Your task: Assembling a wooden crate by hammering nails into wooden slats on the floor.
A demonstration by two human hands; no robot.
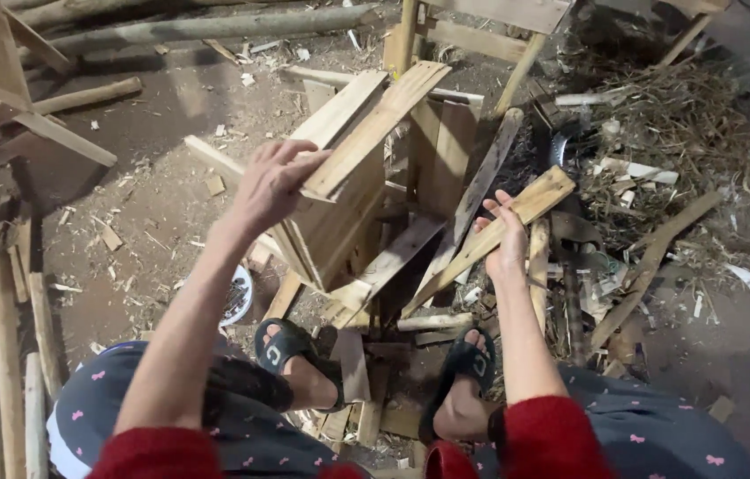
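Observation:
My left hand (pixel 270 184) grips the near end of a pale wooden plank (pixel 377 127) that slants up and away over a stack of boards (pixel 339 222). My right hand (pixel 503 238) holds a second, longer wooden slat (pixel 490 238) that runs from lower left to upper right. Both slats hang above a heap of cut wood pieces between my feet. My feet in dark sandals (pixel 291 350) rest on scraps at the bottom of the view. Red sleeves and dark patterned trousers frame the lower edge.
Round poles (pixel 215 27) lie on the dirt floor at the back. A wooden frame (pixel 3 98) stands at the left, with thin logs (pixel 3 355) below it. A wooden chair or stand (pixel 472 35) is behind the pile. Dry twigs and shavings (pixel 676 115) cover the right side.

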